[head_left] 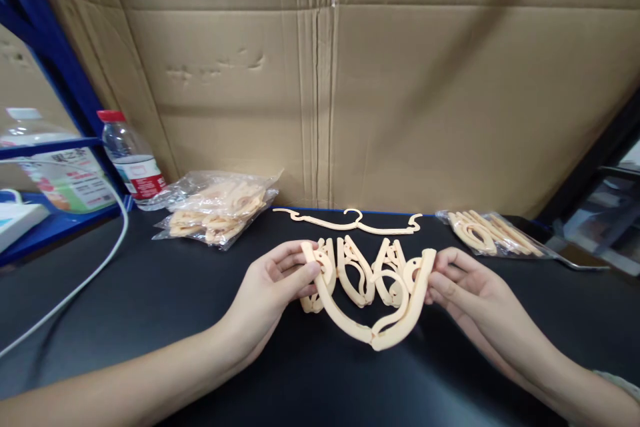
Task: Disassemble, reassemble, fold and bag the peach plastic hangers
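Between my two hands is a cream folding clothes hanger (345, 324), partly folded into a U shape with its middle joint lowest. My left hand (277, 290) pinches the tip of its left arm. My right hand (467, 290) grips the tip of the right arm, its thumb in front. Just behind it, several folded hangers (356, 273) lie in a row on the black table. Farther back lies an unfolded hanger (330, 223), its hook pointing away from me. The held hanger partly hides the folded ones.
Clear bags of hangers lie at back left (220, 207) and back right (493, 233). A red-capped bottle (133, 160) stands by a blue shelf (55, 221). A white cable (107, 257) runs down the left side. Cardboard (240, 93) walls off the back.
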Demonstrator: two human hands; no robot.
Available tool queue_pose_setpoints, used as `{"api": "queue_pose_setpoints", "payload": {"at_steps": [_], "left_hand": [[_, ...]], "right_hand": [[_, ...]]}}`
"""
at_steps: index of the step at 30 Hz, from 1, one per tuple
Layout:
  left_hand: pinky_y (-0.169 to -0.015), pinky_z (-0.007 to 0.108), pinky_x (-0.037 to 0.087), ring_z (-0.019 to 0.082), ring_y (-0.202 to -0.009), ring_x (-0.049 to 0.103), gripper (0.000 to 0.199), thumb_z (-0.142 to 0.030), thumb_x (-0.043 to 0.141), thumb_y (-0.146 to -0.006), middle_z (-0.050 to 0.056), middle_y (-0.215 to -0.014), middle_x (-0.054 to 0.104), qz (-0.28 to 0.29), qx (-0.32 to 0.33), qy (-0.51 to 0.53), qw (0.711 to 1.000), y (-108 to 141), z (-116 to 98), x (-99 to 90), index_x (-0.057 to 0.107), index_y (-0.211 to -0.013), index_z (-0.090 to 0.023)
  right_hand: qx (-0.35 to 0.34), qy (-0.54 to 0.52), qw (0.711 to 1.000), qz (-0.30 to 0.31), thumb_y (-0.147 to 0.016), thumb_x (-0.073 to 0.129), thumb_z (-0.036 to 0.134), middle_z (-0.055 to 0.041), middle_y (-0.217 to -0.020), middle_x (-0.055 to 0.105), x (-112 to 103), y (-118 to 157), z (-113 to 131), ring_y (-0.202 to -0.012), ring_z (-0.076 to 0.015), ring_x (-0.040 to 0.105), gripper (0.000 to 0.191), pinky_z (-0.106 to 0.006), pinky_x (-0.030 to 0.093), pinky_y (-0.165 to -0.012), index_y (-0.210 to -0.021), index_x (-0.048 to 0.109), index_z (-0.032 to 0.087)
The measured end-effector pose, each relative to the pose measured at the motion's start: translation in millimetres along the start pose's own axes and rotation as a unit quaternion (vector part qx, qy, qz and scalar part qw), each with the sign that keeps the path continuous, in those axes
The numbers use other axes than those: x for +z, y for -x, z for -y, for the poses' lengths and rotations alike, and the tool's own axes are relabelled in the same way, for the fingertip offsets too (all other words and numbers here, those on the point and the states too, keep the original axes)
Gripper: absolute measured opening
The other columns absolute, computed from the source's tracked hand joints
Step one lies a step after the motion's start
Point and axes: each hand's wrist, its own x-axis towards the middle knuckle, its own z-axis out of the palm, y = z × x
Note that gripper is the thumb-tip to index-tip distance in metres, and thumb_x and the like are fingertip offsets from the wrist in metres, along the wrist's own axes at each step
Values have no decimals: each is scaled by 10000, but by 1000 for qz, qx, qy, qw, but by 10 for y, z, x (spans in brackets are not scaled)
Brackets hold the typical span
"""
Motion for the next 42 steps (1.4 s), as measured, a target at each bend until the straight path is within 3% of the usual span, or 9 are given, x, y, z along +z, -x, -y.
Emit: {"api": "queue_pose_setpoints", "payload": {"at_steps": [3,6,10,13,22,26,32,37,42], "left_hand": [[-617,200,531,147,-744,647,307,-258,799,-715,35,-823,695,11,15,-19,1000,34,-2,39,692,-989,-170],[-594,211,530,165,-747,655,314,-262,792,-719,63,-855,716,31,29,-45,998,75,10,63,691,-999,-162],[-704,275,566,188,-785,676,268,-245,782,-722,76,-916,733,68,48,-83,993,143,16,96,703,-968,-173],[-759,300,573,199,-792,687,246,-227,777,-716,65,-882,739,81,70,-102,989,182,-8,131,716,-950,-186],[-816,318,583,243,-986,678,378,-227,712,-786,48,-1045,725,114,103,-161,975,256,-33,173,678,-1159,-280],[-784,305,586,225,-933,688,376,-259,687,-814,37,-1002,724,137,95,-199,966,286,11,168,651,-1187,-293],[-735,280,576,181,-833,659,398,-289,681,-819,36,-901,699,103,80,-193,972,252,12,166,611,-1205,-221],[-642,244,562,161,-766,642,347,-290,685,-812,28,-864,677,120,87,-229,962,267,51,163,656,-1150,-214],[-665,248,575,175,-821,656,311,-291,688,-815,17,-877,680,132,115,-251,952,277,67,157,690,-1123,-242]], "right_hand": [[19,41,996,74,-822,701,339,-28,-796,648,56,69,35,-736,-163,615,175,-318,544,-713,-827,583,209],[33,65,980,184,-867,647,350,-83,-1029,677,94,150,63,-917,-216,653,187,-403,546,-848,-1008,658,228],[61,42,957,281,-901,610,311,-84,-1368,534,150,282,102,-1040,-241,655,307,-475,493,-967,-1207,630,319],[79,17,941,327,-911,603,284,-60,-1433,479,213,353,148,-1176,-263,592,356,-481,449,-1023,-1257,601,369],[61,29,943,327,-910,613,282,10,-1528,345,243,351,159,-1341,-223,430,438,-417,380,-1090,-1306,529,449],[43,51,935,348,-903,621,305,-4,-1531,337,221,372,146,-1364,-243,395,469,-443,363,-1099,-1339,501,429],[32,173,926,334,-920,594,326,-18,-1525,339,165,379,193,-1396,-239,331,455,-415,329,-1127,-1357,482,376],[30,244,899,361,-911,598,366,-11,-1442,456,167,372,283,-1330,-237,413,381,-385,373,-1092,-1288,545,382],[33,217,907,360,-937,560,359,-8,-1437,461,166,371,287,-1148,-189,557,379,-329,455,-985,-1311,529,416]]}}
